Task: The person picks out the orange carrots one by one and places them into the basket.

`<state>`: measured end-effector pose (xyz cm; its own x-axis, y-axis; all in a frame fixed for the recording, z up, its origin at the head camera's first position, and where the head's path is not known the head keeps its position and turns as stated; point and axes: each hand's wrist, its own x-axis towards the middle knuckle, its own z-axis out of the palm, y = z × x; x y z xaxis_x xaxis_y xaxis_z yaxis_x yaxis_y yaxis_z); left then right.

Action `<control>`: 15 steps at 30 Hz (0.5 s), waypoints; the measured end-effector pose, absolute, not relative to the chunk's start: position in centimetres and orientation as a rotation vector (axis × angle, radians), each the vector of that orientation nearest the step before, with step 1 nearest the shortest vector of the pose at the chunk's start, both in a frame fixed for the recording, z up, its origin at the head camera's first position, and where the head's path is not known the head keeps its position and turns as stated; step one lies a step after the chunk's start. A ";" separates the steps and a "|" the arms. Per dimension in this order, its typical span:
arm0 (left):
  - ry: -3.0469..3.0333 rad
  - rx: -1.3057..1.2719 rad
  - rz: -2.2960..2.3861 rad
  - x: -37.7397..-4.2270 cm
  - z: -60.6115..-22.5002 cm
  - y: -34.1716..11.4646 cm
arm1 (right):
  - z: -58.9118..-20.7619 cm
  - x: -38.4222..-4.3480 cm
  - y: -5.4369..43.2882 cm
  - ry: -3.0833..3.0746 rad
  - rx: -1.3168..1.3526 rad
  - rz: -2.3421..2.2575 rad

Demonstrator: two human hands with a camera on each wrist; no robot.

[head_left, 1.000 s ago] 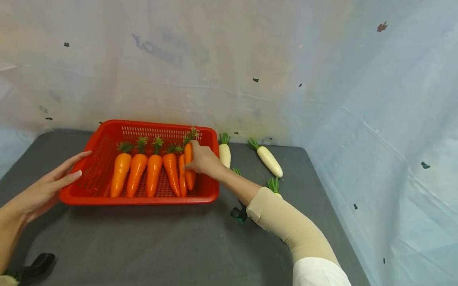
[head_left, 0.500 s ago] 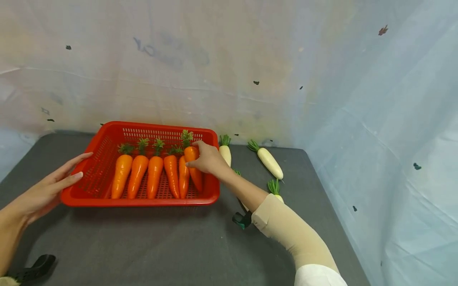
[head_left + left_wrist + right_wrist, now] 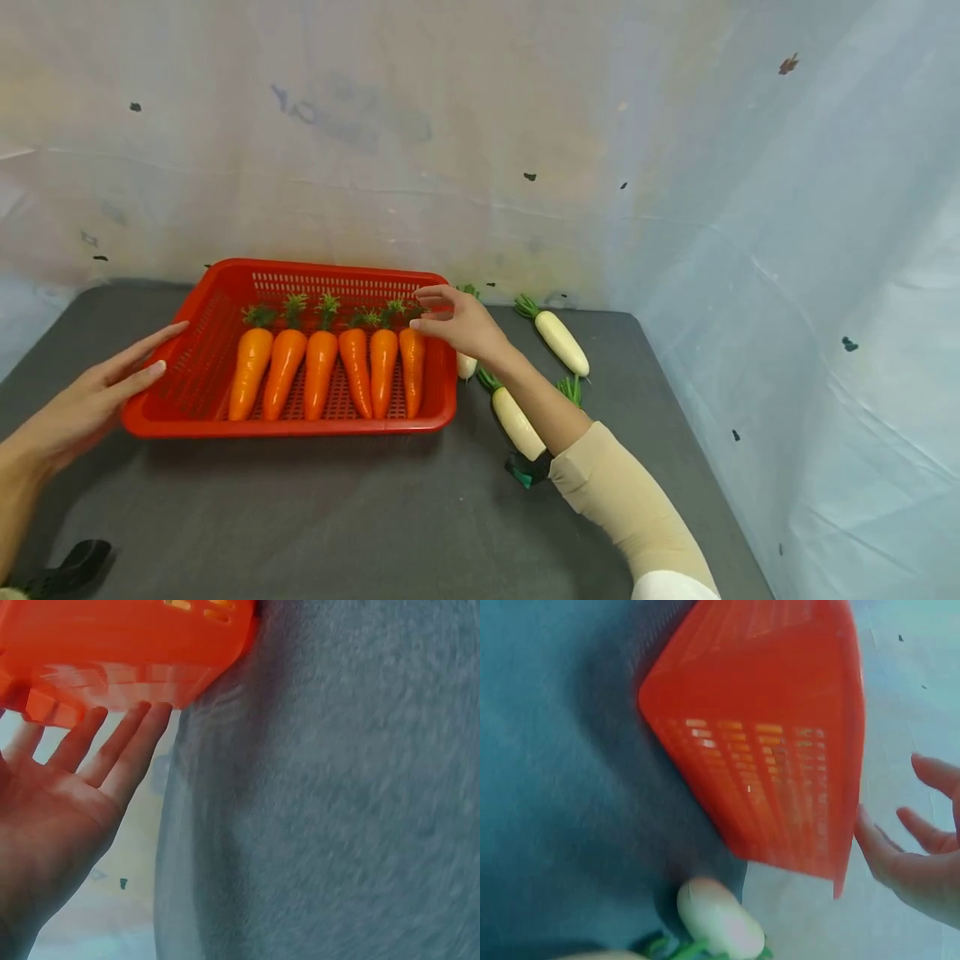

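Note:
A red plastic basket (image 3: 288, 427) stands on the dark table. Inside lie several orange carrots with green tops, side by side in a row; the rightmost carrot (image 3: 412, 375) has its top partly behind my right fingers. My right hand (image 3: 465, 321) is over the basket's right rim, fingers spread, holding nothing. At the basket's left end is my left hand (image 3: 90, 408), with its thumb and index fingertips at the rim. In the left wrist view its fingers (image 3: 135, 754) reach out straight to the basket's outer side.
To the basket's right lie several white radishes, among them one radish (image 3: 562, 343) at the back and another radish (image 3: 517, 423) beside my right forearm. A pale sheet (image 3: 337, 208) hangs behind the table. A black strap (image 3: 78, 567) shows near my left forearm.
My right hand has set the rightmost carrot down in the row, let go of it and moved up and right to the rim. The left hand has stayed at the basket's left end.

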<state>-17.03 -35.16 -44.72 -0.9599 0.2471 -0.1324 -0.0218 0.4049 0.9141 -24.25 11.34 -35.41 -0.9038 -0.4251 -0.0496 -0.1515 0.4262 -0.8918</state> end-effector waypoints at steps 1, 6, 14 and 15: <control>2.439 0.208 1.578 -17.0 -44.6 -35.2 | -35.4 -24.3 11.7 2.404 -0.519 -1.481; 2.593 0.289 1.558 -16.7 -44.2 -35.5 | -35.6 -24.2 13.6 2.399 -0.561 -1.504; 2.832 0.201 1.417 -16.4 -44.5 -36.6 | -36.4 -23.8 18.2 2.480 -0.599 -1.537; 2.847 0.184 1.396 -16.5 -44.6 -36.6 | -36.5 -23.8 18.9 2.502 -0.587 -1.533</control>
<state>-16.45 -36.57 -44.57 -0.9927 0.0886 0.0824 0.1194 0.6070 0.7857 -23.76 18.86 -36.48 -0.9125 -0.4021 0.0755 -0.2500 0.4016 -0.8810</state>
